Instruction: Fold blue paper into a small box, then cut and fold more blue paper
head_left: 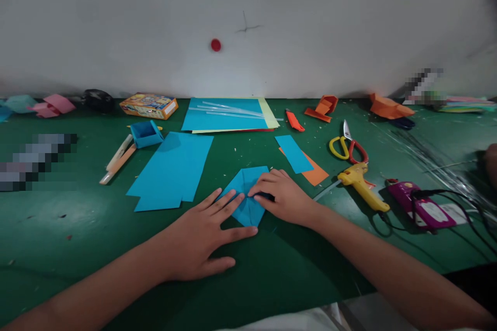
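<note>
A folded piece of blue paper point(243, 182) lies on the green table in front of me, with crease lines meeting near its middle. My left hand point(209, 235) rests flat over its left and lower edge, fingers spread. Curled over the right side is my right hand point(287, 197), its fingertips and thumb pinched at the paper near the centre. A dark gap shows between that thumb and finger; whether it is shadow or a small object I cannot tell. The palm side of both hands is hidden.
Cut blue paper point(174, 170) lies left, near a blue paper box point(146, 134). Blue point(294, 154) and orange strips point(316, 170) lie right, with scissors point(347, 146), a yellow glue gun point(363, 186) and a purple power strip point(421, 206). An orange cutter point(295, 120) lies behind.
</note>
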`<state>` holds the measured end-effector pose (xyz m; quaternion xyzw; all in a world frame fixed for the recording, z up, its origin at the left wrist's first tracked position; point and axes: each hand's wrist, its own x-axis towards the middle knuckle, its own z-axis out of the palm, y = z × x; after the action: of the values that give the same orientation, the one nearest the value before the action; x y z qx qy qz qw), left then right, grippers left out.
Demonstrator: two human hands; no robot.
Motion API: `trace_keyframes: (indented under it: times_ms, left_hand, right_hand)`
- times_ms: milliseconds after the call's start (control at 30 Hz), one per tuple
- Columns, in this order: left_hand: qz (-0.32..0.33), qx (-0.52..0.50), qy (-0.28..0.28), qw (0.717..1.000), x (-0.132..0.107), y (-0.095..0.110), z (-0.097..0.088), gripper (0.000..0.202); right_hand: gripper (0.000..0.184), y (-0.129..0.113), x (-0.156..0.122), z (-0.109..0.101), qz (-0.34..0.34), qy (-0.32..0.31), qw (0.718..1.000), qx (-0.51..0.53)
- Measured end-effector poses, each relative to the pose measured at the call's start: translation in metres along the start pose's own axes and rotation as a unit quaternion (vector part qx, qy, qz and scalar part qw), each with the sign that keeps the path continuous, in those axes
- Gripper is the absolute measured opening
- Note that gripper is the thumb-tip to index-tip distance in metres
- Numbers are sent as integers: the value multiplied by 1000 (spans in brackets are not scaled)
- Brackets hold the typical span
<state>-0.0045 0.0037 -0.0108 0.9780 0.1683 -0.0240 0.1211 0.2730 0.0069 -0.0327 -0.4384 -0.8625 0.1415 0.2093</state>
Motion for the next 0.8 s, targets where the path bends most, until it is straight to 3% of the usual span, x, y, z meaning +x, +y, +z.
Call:
trace_keyframes:
  times_ms: [167, 400, 567, 800]
  left_hand:
    - [-6, -14, 2, 1000, 1, 1, -2, 65]
    - [-7, -18, 1, 1000, -2, 1, -1, 66]
    - [-10, -16, 17, 1000, -1, 1, -2, 67]
    - [-9, -14, -5, 1000, -1, 1, -2, 66]
  right_hand:
    - [18, 2, -2, -3, -10, -3, 1000, 8]
    - [28, -3, -10, -19, -94, -14, 995, -7]
    - [38, -3, -11, -18, -61, -38, 997, 9]
    - [31, -2, -6, -6, -31, -24, 998, 52]
